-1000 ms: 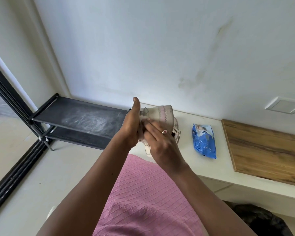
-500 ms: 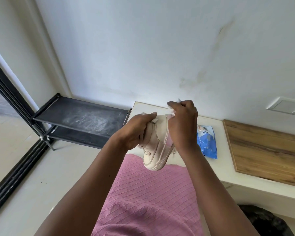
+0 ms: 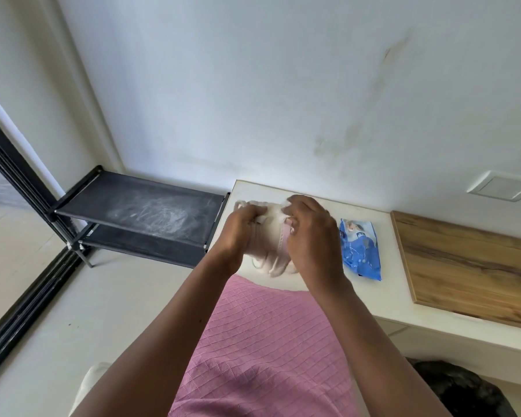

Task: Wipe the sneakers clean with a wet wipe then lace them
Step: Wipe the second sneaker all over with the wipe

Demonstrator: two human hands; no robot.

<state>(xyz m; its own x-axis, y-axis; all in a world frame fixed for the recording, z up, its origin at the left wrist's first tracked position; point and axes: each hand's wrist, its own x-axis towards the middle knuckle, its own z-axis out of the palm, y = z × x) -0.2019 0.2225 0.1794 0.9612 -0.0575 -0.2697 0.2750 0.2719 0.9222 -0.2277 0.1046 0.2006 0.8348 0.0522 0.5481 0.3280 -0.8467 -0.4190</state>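
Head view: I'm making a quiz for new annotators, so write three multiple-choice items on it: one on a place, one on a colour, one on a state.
1. Where does the wipes pack lie? A on a chair; B on the white counter, beside the wooden board; C in a drawer.
2. What colour is that pack? A green; B red; C blue.
3. How is the sneaker? A held by the left hand and the right hand; B lying alone; C inside a box.
Answers: 1 B, it rests on the counter left of the board; 2 C, its wrapper is blue; 3 A, both hands' fingers curl round it.
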